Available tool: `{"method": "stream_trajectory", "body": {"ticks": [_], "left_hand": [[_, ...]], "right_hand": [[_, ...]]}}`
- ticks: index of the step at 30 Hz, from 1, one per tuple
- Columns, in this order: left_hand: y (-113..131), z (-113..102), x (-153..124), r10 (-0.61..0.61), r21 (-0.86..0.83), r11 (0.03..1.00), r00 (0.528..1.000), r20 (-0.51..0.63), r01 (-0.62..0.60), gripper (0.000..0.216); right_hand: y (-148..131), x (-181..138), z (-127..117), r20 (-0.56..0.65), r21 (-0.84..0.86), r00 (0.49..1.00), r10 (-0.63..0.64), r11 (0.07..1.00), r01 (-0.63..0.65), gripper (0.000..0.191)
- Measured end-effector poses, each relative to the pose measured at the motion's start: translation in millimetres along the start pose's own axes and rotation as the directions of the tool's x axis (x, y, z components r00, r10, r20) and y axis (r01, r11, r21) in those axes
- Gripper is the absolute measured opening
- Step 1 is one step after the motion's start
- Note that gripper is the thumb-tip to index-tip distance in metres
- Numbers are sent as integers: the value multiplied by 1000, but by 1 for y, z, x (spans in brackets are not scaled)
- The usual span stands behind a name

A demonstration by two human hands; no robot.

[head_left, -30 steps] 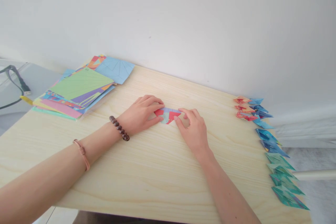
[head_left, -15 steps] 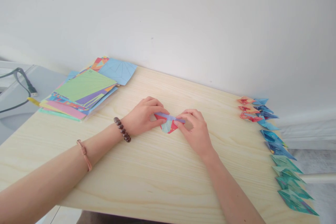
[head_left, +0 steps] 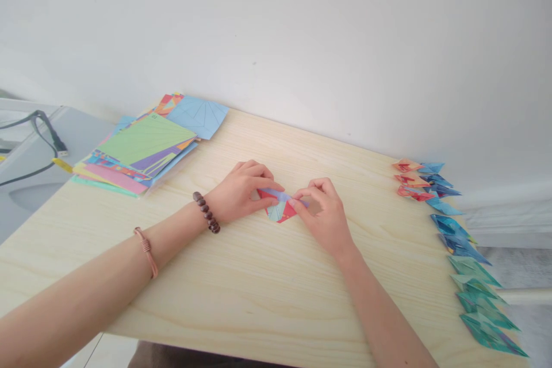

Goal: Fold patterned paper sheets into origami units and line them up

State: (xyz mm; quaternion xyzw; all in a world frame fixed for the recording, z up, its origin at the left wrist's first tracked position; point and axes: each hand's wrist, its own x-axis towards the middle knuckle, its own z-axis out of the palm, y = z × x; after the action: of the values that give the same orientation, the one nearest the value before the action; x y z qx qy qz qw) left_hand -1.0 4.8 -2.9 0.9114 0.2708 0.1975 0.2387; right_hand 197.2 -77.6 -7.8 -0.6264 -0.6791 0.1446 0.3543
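Note:
Between my hands is a small piece of folded origami paper (head_left: 280, 211), red and pale blue with a purple strip along its upper edge. My left hand (head_left: 245, 190) pinches its left end between thumb and fingers. On the other side, my right hand (head_left: 323, 210) grips the purple strip with thumb and forefinger. Fingers cover both ends of the paper, so its full outline is hidden. A dark beaded bracelet (head_left: 206, 213) and a copper-coloured band (head_left: 146, 248) circle my left wrist and forearm.
A stack of coloured origami sheets (head_left: 146, 141) lies at the table's back left. Several folded paper pieces (head_left: 476, 299) line the right edge, in red, blue and green. A black cable (head_left: 52, 138) rests on a grey surface beyond the left edge. The wall (head_left: 302, 40) borders the back.
My right fingers have shifted slightly towards the middle of the paper. The whole view has moved a little, so everything appears slightly further right. Both hands keep hold of the paper.

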Motion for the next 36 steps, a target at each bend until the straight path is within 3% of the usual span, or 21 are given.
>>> {"method": "stream_trajectory", "body": {"ticks": [11,17,28,36], "left_hand": [[0,2,-1,35,-17,999,999,-4,-35,22],[1,2,0,30,-39,999,1000,4,-29,20],[7,-6,3,-42,-63,997,994,102,49,9],[7,-6,0,-63,9,998,994,92,62,22]], "right_hand": [[3,-1,1,54,-8,998,21,1000,-21,6],[1,1,-2,121,-12,992,-35,999,37,4],[-6,-1,-5,204,-29,979,2,1000,4,8],[-3,-1,-5,198,7,980,-29,1000,28,13]]}}
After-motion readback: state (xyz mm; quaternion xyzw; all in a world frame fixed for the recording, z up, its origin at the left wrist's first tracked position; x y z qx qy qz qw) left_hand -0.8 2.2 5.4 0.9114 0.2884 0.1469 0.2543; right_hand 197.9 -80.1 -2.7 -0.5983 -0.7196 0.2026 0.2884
